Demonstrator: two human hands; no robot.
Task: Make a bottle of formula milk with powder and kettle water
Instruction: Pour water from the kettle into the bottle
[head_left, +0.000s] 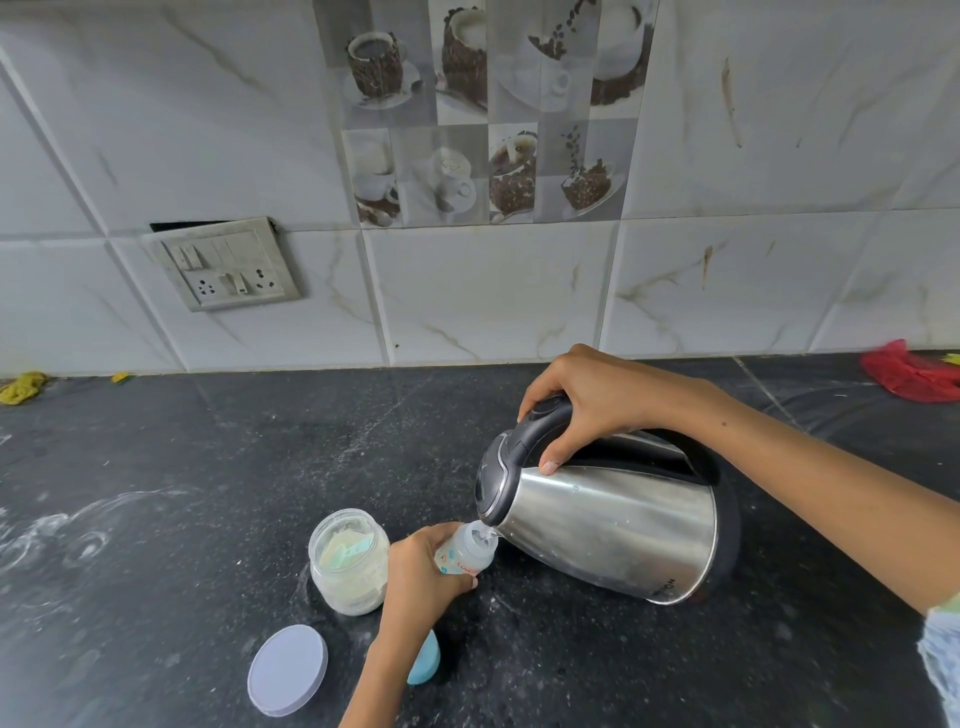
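Kettle (613, 525) tipped, spout left-down into bottle (467, 553) mouth tilted right.

Black speckled counter (260, 467) dusted white, silver steel kettle (613, 530) with black handle at 4 o'clock, clear jar (348, 564) of cream powder at 7 o'clock, lavender lid (287, 669), turquoise cap (426, 662), white marble-veined tiles (493, 291), brown coffee-print tiles (483, 114) at 12 o'clock, red bag (909, 376) at 3 o'clock.

Single head-worn view, close above the dark counter (260, 467) (wide-angle), facing forward and down toward the tiled wall (467, 291).
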